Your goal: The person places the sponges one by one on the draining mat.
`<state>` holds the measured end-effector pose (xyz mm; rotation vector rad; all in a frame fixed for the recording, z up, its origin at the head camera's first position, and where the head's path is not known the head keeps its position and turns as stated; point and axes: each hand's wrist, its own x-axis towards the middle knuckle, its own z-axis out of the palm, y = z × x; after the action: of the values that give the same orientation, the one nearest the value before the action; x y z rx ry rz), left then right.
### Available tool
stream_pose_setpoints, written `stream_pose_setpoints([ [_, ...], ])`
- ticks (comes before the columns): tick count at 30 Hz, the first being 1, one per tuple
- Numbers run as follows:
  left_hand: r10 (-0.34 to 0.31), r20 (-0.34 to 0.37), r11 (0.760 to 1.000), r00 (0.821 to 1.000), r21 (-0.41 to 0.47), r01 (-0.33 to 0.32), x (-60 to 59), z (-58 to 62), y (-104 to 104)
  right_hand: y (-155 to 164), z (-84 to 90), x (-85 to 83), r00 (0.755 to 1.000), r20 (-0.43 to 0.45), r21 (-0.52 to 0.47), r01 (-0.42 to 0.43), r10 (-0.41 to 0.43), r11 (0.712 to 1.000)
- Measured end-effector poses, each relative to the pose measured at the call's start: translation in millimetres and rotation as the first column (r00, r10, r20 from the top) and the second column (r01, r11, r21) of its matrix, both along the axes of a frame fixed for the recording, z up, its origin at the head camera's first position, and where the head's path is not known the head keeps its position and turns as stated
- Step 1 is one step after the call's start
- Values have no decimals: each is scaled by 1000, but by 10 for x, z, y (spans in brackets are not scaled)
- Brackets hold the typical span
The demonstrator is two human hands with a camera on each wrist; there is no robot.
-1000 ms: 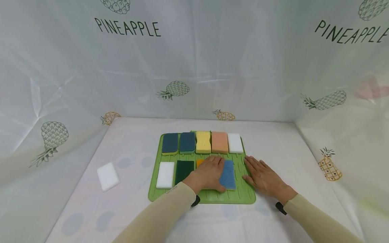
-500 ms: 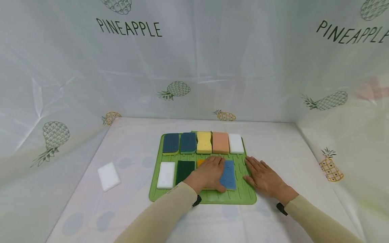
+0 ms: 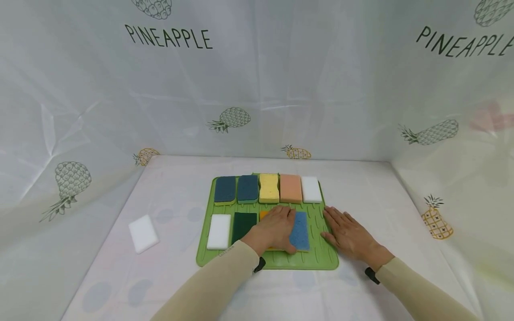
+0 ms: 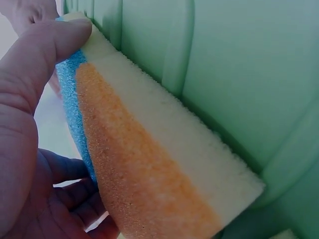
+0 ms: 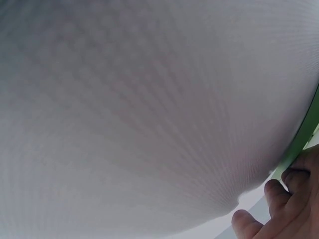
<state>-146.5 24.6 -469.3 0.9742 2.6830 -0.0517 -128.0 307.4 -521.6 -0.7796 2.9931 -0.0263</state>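
Note:
My left hand (image 3: 274, 228) reaches across the lower row of a green ribbed mat (image 3: 323, 261) and grips a blue sponge (image 3: 300, 232). In the left wrist view, the thumb (image 4: 70, 37) presses one end of it and the fingers curl behind. An orange sponge (image 4: 134, 164) with a pale base lies right beside the blue one; in the head view my hand covers most of it. My right hand (image 3: 350, 234) lies flat along the mat's right edge, fingers straight, holding nothing. Only some of its fingertips show in the right wrist view.
The mat's back row has two dark blue sponges (image 3: 225, 189), a yellow sponge (image 3: 269, 188), a peach sponge (image 3: 291, 188) and a white sponge (image 3: 311, 189). In front lie another white sponge (image 3: 219, 232) and a dark green sponge (image 3: 244, 227). One white block (image 3: 143, 234) lies off the mat, left.
The blue sponge has slid slightly left with my left hand, closer to the orange one. My right hand stays in place at the mat's edge.

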Motion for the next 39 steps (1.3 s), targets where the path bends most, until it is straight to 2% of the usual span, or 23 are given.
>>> stream_pose_setpoints([
  [16,30,22,1000,999,2,-30,-12,-14,-31,-12,17,-24,1000,3,8,-3,3,1000],
  [23,41,35,999,999,22,-42,7,17,-35,-4,26,-14,1000,7,8,0,0,1000],
  [27,34,11,998,999,49,-35,13,56,-84,-5,27,-14,1000,7,4,-2,2,1000],
  [30,21,-42,997,999,81,-17,-6,124,-187,1,25,-6,1000,7,4,-2,2,1000],
  [33,23,-82,993,996,115,-13,-41,246,-349,5,24,1,1000,7,0,-2,2,1000],
  [39,80,-131,981,988,186,-55,-59,466,-857,0,11,9,1000,15,-18,-2,3,1000],
])
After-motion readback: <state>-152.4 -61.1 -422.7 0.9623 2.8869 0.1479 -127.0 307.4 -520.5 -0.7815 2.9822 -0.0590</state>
